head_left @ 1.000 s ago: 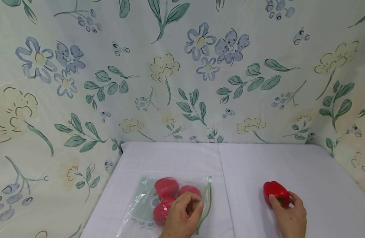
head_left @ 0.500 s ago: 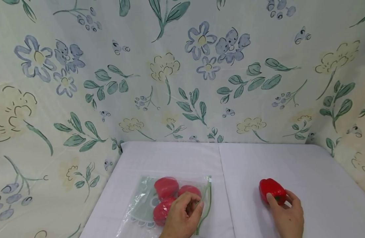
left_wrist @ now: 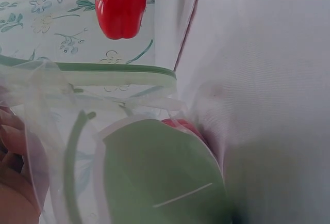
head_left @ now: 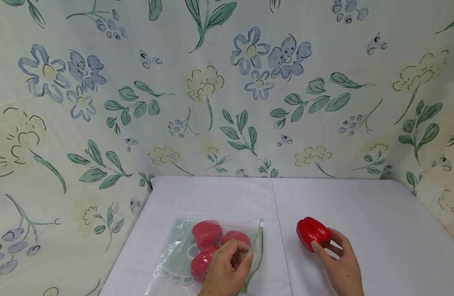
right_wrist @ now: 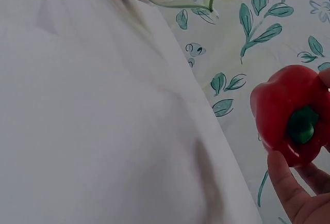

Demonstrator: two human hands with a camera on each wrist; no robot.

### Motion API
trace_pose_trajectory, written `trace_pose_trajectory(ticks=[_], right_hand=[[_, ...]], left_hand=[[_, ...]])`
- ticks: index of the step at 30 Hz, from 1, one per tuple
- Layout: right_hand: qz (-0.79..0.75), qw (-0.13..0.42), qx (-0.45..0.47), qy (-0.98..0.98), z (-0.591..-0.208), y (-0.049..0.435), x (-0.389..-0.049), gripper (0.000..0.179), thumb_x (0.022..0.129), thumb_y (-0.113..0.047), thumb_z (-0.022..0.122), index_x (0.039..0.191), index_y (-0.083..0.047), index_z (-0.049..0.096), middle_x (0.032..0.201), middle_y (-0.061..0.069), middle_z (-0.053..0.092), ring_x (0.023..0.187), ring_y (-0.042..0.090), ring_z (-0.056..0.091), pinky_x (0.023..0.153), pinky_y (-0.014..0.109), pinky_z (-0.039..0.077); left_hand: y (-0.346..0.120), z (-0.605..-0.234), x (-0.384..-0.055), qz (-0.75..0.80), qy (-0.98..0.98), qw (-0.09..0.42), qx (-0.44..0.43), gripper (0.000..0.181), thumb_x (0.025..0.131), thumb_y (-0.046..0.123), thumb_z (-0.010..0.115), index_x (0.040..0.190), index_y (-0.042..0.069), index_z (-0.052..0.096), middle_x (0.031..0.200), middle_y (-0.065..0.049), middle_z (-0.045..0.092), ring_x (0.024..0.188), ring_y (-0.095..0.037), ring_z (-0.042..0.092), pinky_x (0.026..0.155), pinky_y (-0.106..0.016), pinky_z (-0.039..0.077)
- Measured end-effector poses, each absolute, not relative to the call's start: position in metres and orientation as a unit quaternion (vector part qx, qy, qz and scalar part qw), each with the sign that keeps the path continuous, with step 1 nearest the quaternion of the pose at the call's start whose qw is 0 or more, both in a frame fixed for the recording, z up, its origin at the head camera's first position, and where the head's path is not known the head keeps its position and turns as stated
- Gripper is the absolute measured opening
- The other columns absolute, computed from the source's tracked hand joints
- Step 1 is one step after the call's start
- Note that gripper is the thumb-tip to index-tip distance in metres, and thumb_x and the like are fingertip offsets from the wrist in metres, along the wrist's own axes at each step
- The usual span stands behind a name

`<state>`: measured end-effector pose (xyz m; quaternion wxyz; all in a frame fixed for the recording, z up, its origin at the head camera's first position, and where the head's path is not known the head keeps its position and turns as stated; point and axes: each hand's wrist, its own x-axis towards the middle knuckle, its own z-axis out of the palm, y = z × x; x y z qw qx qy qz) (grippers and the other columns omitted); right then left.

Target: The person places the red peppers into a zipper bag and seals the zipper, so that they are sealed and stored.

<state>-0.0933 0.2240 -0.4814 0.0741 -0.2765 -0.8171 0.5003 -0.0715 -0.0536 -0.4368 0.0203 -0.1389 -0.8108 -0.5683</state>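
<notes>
A red bell pepper (head_left: 313, 233) with a green stem is pinched between the thumb and fingers of my right hand (head_left: 341, 261), right of the bag in the head view. Its stem end faces the palm in the right wrist view. My left hand (head_left: 227, 269) grips the edge of a clear zip bag (head_left: 175, 250) near its green zip strip (head_left: 259, 250). Inside the bag lie several red things, one at the back (head_left: 207, 234) and another lower down (head_left: 202, 265), seen through the plastic. The left wrist view shows the bag's mouth parted, facing the pepper (left_wrist: 121, 11).
White cloth (head_left: 219, 197) covers the table, with a seam (head_left: 276, 205) running front to back. Behind and beside it hangs a floral curtain (head_left: 212, 102). The bag carries a pale green printed patch (head_left: 179, 250).
My right hand has moved left with the bell pepper, bringing it closer to the bag. The left hand and the bag stay where they were.
</notes>
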Motion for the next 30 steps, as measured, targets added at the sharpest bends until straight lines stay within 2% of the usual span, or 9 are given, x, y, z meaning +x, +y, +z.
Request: trace_pose_trajectory(ticks=[6, 14, 19, 24, 30], right_hand=[[0.509, 0.039, -0.223, -0.831, -0.481, 0.213, -0.092, 0.089, 0.088, -0.037, 0.079, 0.156, -0.007, 0.029, 0.153, 0.024, 0.039, 0.131, 0.046, 0.046, 0.098, 0.056, 0.054], [0.525, -0.007, -0.186, -0.830, -0.481, 0.200, -0.092, 0.088, 0.086, -0.038, 0.080, 0.155, -0.010, 0.032, 0.153, 0.020, 0.039, 0.131, 0.041, 0.047, 0.097, 0.049, 0.057], [0.532, -0.012, -0.175, -0.828, -0.480, 0.192, -0.092, 0.087, 0.085, -0.038, 0.081, 0.153, -0.011, 0.034, 0.151, 0.019, 0.041, 0.131, 0.040, 0.048, 0.095, 0.048, 0.058], [0.534, -0.019, -0.168, -0.828, -0.480, 0.183, -0.092, 0.089, 0.082, -0.040, 0.084, 0.152, -0.012, 0.036, 0.150, 0.018, 0.043, 0.129, 0.040, 0.052, 0.094, 0.047, 0.059], [0.543, -0.034, -0.160, -0.824, -0.478, 0.174, -0.091, 0.089, 0.081, -0.045, 0.084, 0.151, -0.015, 0.038, 0.149, 0.018, 0.046, 0.127, 0.039, 0.056, 0.093, 0.047, 0.059]], left_hand=[[-0.053, -0.439, -0.071, -0.563, -0.813, 0.031, -0.141, 0.007, 0.096, 0.025, 0.071, 0.098, 0.020, 0.067, 0.076, 0.008, 0.053, 0.066, 0.001, 0.049, 0.058, -0.017, 0.047], [-0.052, -0.435, -0.072, -0.556, -0.825, -0.011, -0.102, 0.006, 0.096, 0.026, 0.070, 0.100, 0.023, 0.067, 0.076, 0.010, 0.053, 0.068, -0.002, 0.051, 0.060, -0.017, 0.047], [-0.052, -0.433, -0.072, -0.553, -0.828, -0.027, -0.092, 0.009, 0.096, 0.028, 0.071, 0.102, 0.021, 0.068, 0.077, 0.010, 0.054, 0.069, -0.003, 0.051, 0.061, -0.017, 0.047], [-0.052, -0.431, -0.071, -0.555, -0.827, -0.040, -0.080, 0.008, 0.096, 0.029, 0.071, 0.102, 0.025, 0.067, 0.078, 0.009, 0.055, 0.071, -0.004, 0.053, 0.063, -0.018, 0.048], [-0.053, -0.431, -0.071, -0.556, -0.826, -0.031, -0.090, 0.010, 0.096, 0.031, 0.071, 0.103, 0.024, 0.067, 0.079, 0.009, 0.055, 0.070, -0.004, 0.053, 0.063, -0.018, 0.048]])
